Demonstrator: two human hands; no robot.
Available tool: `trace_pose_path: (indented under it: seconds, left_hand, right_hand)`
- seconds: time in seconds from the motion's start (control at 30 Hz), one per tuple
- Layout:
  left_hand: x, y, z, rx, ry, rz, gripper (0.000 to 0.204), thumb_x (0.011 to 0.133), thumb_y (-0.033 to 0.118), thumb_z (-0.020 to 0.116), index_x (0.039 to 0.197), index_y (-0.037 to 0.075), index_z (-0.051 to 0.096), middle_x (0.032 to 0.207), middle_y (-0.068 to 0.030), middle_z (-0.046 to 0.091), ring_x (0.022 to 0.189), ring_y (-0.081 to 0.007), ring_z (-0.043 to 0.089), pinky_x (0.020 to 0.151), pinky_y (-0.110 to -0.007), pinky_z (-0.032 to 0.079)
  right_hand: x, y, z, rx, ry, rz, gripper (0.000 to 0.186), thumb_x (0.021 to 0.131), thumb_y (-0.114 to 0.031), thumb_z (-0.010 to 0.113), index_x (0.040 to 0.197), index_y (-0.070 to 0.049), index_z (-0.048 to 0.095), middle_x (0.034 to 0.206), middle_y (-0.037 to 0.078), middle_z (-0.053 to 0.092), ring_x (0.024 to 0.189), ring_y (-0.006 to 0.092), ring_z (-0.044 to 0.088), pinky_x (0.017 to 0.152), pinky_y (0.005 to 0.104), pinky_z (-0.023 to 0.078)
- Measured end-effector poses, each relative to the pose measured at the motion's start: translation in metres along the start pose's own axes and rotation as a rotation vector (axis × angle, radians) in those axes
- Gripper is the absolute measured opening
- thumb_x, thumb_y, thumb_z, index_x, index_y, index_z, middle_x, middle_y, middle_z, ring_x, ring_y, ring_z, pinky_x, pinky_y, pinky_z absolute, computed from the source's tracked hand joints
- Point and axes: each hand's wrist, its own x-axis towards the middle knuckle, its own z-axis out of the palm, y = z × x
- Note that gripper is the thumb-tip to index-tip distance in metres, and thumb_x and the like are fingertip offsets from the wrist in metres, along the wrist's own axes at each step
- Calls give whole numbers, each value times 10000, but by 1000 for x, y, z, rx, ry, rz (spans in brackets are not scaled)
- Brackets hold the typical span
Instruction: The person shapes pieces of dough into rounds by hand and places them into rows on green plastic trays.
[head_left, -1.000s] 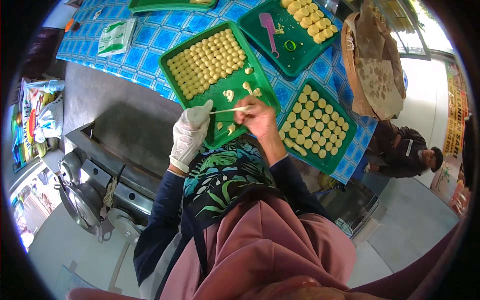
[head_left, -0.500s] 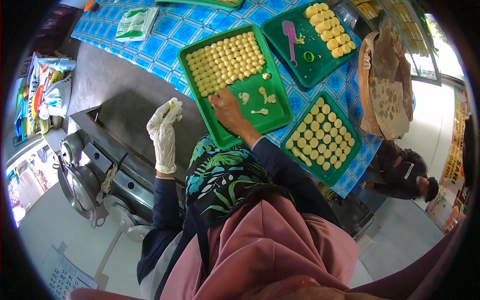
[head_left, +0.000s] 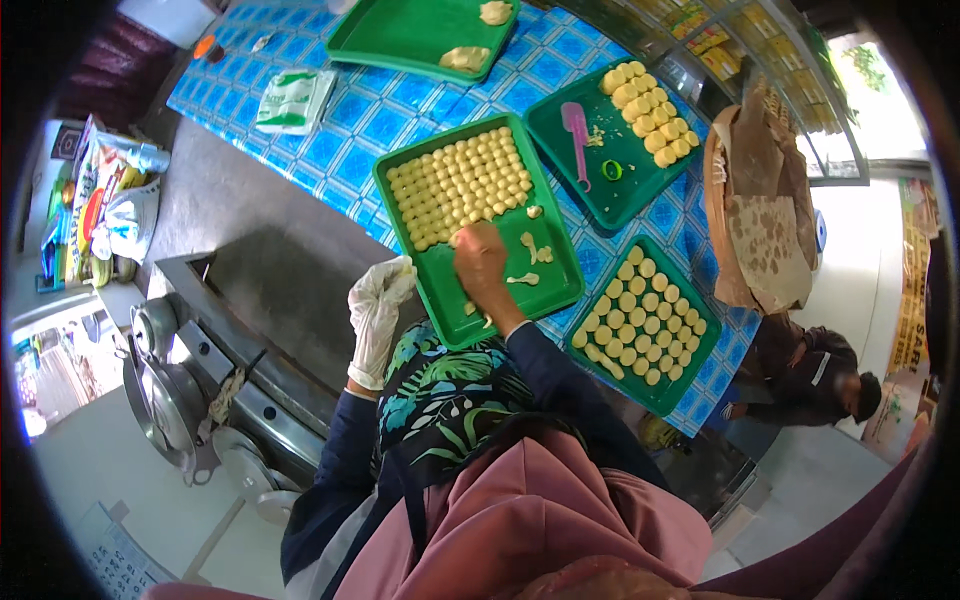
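My left hand (head_left: 378,318), in a white glove, is closed beside the left edge of a green tray (head_left: 555,245). A bit of pale yellow dough shows at its fingertips. Inside the tray, tight rows of small dough balls (head_left: 455,185) fill the far part. My bare right hand (head_left: 482,265) hovers over the tray at the near edge of those rows, fingers curled and slightly blurred; what they hold is hidden. Loose dough scraps (head_left: 530,248) lie right of this hand. More small pieces lie near the tray's front edge.
A green tray of round dough pieces (head_left: 640,315) stands at right. Behind it, another tray (head_left: 610,210) carries dough pieces, a pink spatula (head_left: 575,135) and a green ring (head_left: 612,170). A far tray (head_left: 390,40) holds dough lumps. A person (head_left: 815,375) is at right; metal pots (head_left: 165,390) are at left.
My right hand has drawn back slightly from the dough rows toward the middle of the tray. My gloved left hand has come closer to the tray's edge. The view has shifted.
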Motion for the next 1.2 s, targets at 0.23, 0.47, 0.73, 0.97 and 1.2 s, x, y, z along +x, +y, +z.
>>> trace_pose_path:
  seconds: [0.23, 0.47, 0.73, 0.97, 1.2]
  left_hand:
    - [-9, -15, 8, 61, -89, 54, 236, 924, 46, 717, 1151, -11, 742, 938, -2, 712, 817, -72, 616, 739, -237, 511]
    - [-7, 7, 33, 790, -234, 443, 167, 939, 85, 640, 1087, 48, 705, 917, -140, 715, 871, -304, 701, 780, -401, 540]
    - [35, -35, 33, 1291, -354, 827, 220, 833, 43, 559, 1023, 72, 666, 954, -134, 614, 942, -343, 611, 764, -456, 546]
    - [57, -24, 18, 1046, -386, 965, 399, 865, 105, 662, 1264, 91, 672, 1166, -152, 658, 1080, -362, 635, 900, -448, 563]
    - [87, -28, 0, 822, -561, 829, 369, 929, 128, 674, 1291, 67, 630, 1177, -152, 662, 1062, -374, 637, 912, -465, 547]
  right_hand:
    - [-7, -22, -8, 103, 130, -132, 192, 843, -77, 636, 700, -59, 510, 755, 127, 575, 761, 371, 598, 671, 515, 474]
    - [16, 40, -45, 154, 196, 56, 97, 829, -77, 642, 743, -34, 629, 731, 191, 614, 712, 395, 615, 643, 497, 468]
    - [10, 80, -92, 427, 116, 317, 254, 783, 56, 632, 988, -13, 766, 830, 138, 743, 846, 348, 725, 799, 413, 593]
    - [-2, 72, -106, -312, -154, -315, 296, 757, -3, 721, 1049, -51, 732, 1014, 133, 668, 993, 339, 630, 854, 424, 541]
    - [-1, 31, -94, -113, -63, 90, 165, 750, 21, 705, 909, -3, 742, 945, 169, 630, 944, 362, 646, 785, 482, 543]
